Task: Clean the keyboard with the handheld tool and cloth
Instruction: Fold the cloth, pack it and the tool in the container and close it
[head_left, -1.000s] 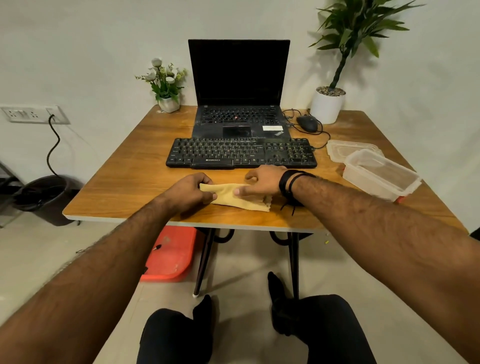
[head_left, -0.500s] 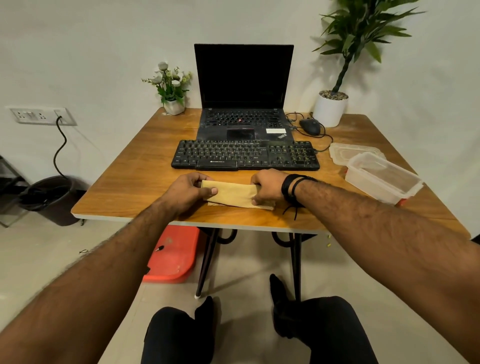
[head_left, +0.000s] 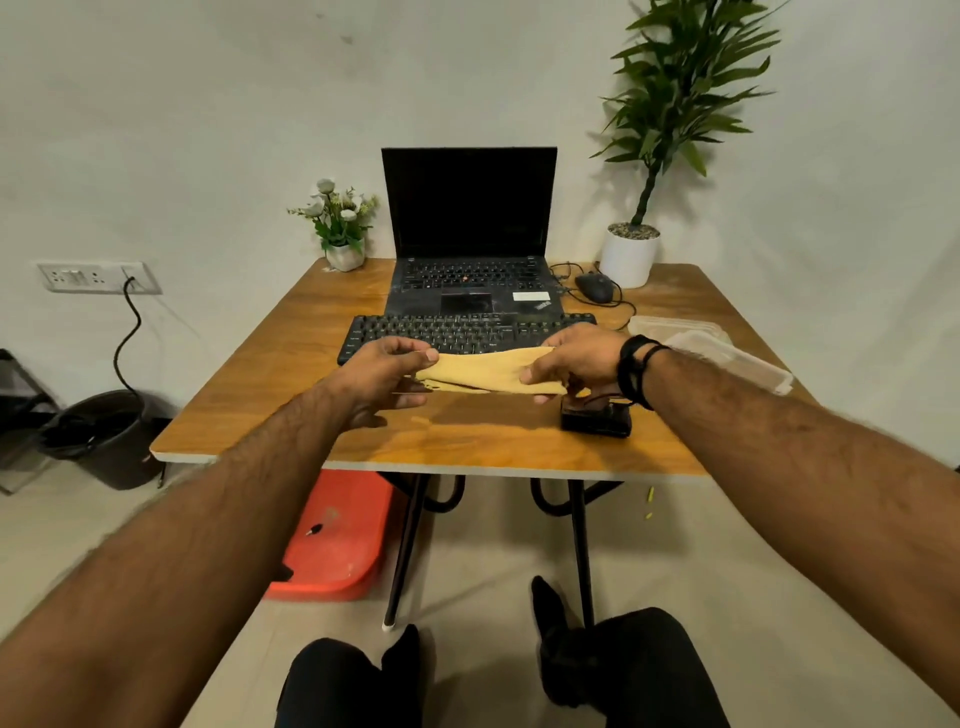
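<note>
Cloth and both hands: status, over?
Left hand and right hand each grip an end of the yellow cloth, held above the table. Keyboard untouched behind it. Small black device below right hand.

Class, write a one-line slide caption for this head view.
Both hands, left and right, hold a yellow cloth above the table.

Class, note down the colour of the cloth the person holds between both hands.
Yellow-tan, plain; the cloth shows best in the head view, the only one.
</note>
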